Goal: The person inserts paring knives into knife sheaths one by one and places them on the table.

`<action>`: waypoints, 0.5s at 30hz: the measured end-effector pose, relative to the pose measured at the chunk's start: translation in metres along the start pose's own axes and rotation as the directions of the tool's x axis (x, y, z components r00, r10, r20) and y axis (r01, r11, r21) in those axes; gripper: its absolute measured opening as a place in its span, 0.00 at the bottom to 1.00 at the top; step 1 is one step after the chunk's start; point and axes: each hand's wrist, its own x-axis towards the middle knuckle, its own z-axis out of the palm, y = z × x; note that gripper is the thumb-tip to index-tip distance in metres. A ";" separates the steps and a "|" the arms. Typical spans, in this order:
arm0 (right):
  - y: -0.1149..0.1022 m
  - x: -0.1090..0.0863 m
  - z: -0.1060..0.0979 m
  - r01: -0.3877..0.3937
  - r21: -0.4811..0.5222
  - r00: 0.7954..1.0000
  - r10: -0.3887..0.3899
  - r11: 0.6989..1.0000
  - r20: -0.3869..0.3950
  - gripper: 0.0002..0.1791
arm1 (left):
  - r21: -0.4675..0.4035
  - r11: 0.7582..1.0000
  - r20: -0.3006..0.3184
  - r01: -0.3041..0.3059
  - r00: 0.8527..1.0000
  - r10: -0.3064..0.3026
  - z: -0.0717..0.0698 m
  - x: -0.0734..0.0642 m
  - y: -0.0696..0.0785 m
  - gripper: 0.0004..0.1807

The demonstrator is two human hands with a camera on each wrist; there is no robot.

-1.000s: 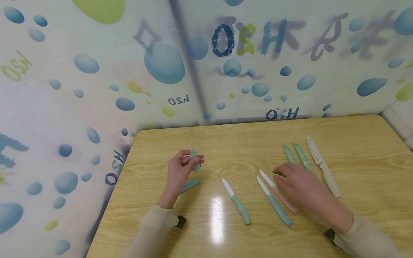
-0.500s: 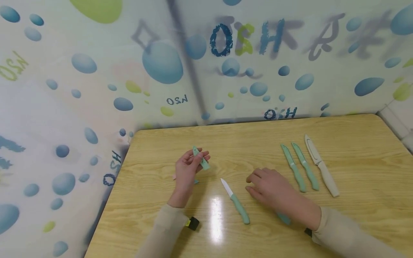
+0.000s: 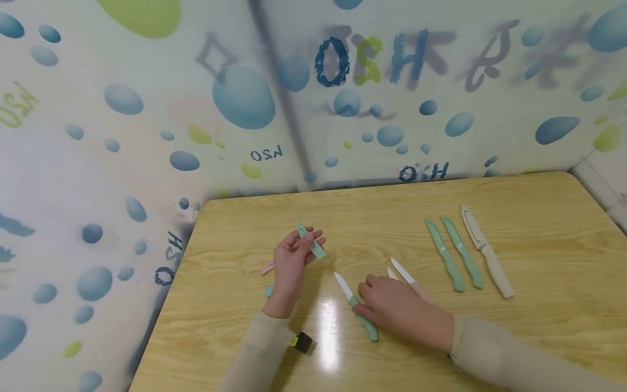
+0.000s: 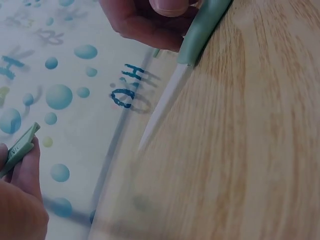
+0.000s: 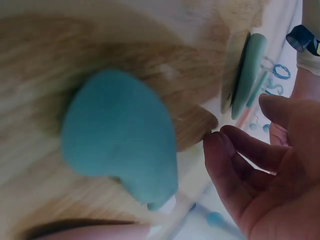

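My left hand point(image 3: 288, 267) pinches a light green blade sheath point(image 3: 317, 249) between thumb and fingers, raised above the table. It also appears at the left edge of the left wrist view, as the sheath point(image 4: 19, 150). My right hand point(image 3: 404, 311) reaches over a green-handled paring knife point(image 3: 368, 325) with a white blade. Its fingers point(image 5: 217, 155) are bent, with a gap between them and the thumb, beside the green handle point(image 5: 251, 70) in the right wrist view. Under the right hand lies a blue-handled knife point(image 5: 120, 135), mostly hidden in the head view. A pink-handled knife point(image 3: 405, 272) lies beside it.
On the right of the wooden table point(image 3: 372, 218) lie two sheathed green knives point(image 3: 447, 258) and a larger sheathed cream knife point(image 3: 490, 256). A pink sheath point(image 3: 266, 268) and a blue sheath point(image 3: 269, 291) show partly behind the left hand. A patterned wall covering stands behind.
My right hand has moved left from beside the sheathed green knives to the loose green knife. The left hand, with the sheath, has shifted slightly right and tilted it.
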 end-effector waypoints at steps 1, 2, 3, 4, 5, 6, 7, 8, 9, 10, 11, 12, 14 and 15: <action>-0.001 0.001 0.000 -0.002 0.004 1.000 0.002 1.000 0.003 0.18 | -0.002 1.000 -0.004 0.002 1.000 -0.002 0.000 0.000 0.000 0.17; -0.001 0.001 0.000 -0.002 0.006 1.000 0.001 1.000 0.004 0.19 | -0.005 1.000 -0.006 0.002 1.000 -0.002 -0.001 0.000 -0.001 0.18; -0.002 0.002 0.001 -0.002 0.000 1.000 0.002 1.000 0.003 0.19 | -0.006 1.000 -0.007 0.003 1.000 -0.003 -0.001 0.000 -0.001 0.18; -0.002 0.003 0.002 -0.002 -0.008 1.000 0.002 1.000 0.003 0.20 | -0.006 1.000 -0.009 0.003 1.000 -0.003 -0.001 0.000 -0.001 0.19; -0.002 0.003 0.002 -0.003 -0.011 1.000 0.003 1.000 0.002 0.20 | -0.004 1.000 -0.010 0.002 1.000 -0.002 -0.001 0.000 -0.002 0.19; -0.003 0.004 0.003 -0.005 -0.017 1.000 0.005 1.000 -0.001 0.21 | -0.004 1.000 -0.010 0.002 1.000 -0.002 -0.001 0.000 -0.002 0.18; -0.003 0.005 0.003 -0.007 -0.022 1.000 0.007 1.000 0.000 0.21 | -0.003 1.000 -0.010 0.001 1.000 -0.002 -0.001 0.000 -0.002 0.17; -0.003 0.005 0.004 -0.009 -0.027 1.000 0.009 1.000 0.001 0.21 | -0.003 1.000 -0.009 -0.001 1.000 0.001 -0.001 0.000 -0.003 0.17; -0.004 0.006 0.004 -0.013 -0.031 1.000 0.013 0.999 0.004 0.22 | -0.003 1.000 -0.010 -0.003 1.000 0.003 -0.001 0.000 -0.003 0.15; -0.004 0.007 0.004 -0.019 -0.032 1.000 0.019 0.999 0.007 0.22 | -0.004 1.000 -0.012 -0.005 1.000 0.004 -0.001 -0.001 -0.003 0.14; -0.005 0.007 0.004 -0.023 -0.037 1.000 0.024 0.999 0.009 0.22 | -0.007 1.000 -0.012 -0.005 1.000 0.005 -0.001 -0.001 -0.003 0.14; -0.005 0.008 0.005 -0.025 -0.045 1.000 0.025 0.999 0.009 0.22 | -0.008 1.000 -0.012 -0.005 1.000 0.005 -0.001 -0.001 -0.003 0.13; -0.005 0.008 0.005 -0.025 -0.067 1.000 0.026 0.997 0.010 0.22 | -0.006 1.000 -0.011 -0.007 1.000 0.007 0.000 -0.001 -0.004 0.13; -0.006 0.008 0.005 -0.025 -0.076 1.000 0.026 0.997 0.006 0.22 | -0.006 1.000 -0.010 -0.006 1.000 0.006 0.000 -0.001 -0.004 0.13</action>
